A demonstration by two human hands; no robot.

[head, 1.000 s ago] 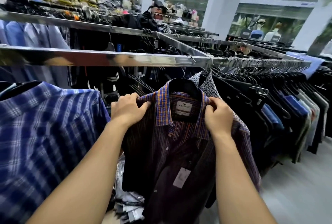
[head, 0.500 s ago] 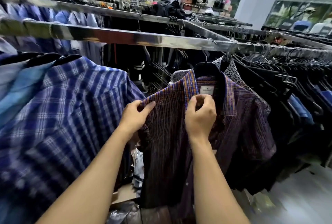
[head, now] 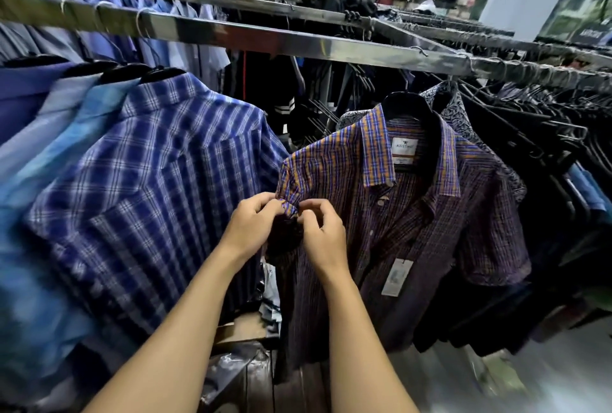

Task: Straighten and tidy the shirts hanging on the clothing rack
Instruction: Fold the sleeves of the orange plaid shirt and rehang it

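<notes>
A purple and orange plaid shirt (head: 427, 200) hangs on a black hanger from the steel rack rail (head: 298, 43), facing me with its collar open and a paper tag on its front. My left hand (head: 253, 225) and my right hand (head: 319, 233) meet at the shirt's left sleeve, below the shoulder. Both pinch a bunched fold of the sleeve fabric between fingers and thumb. To the left hangs a blue plaid shirt (head: 159, 187), its sleeve close to my left wrist.
Several plain blue shirts (head: 49, 121) hang at the far left. Dark garments on black hangers (head: 546, 134) crowd the rail to the right. A second rail with shirts runs behind. Plastic bags and cardboard (head: 245, 333) lie under the rack; grey floor shows at the lower right.
Both hands left the collar area and came down and left to the shirt's left sleeve, where they now pinch the fabric together. The view shifted left, showing more blue shirts.
</notes>
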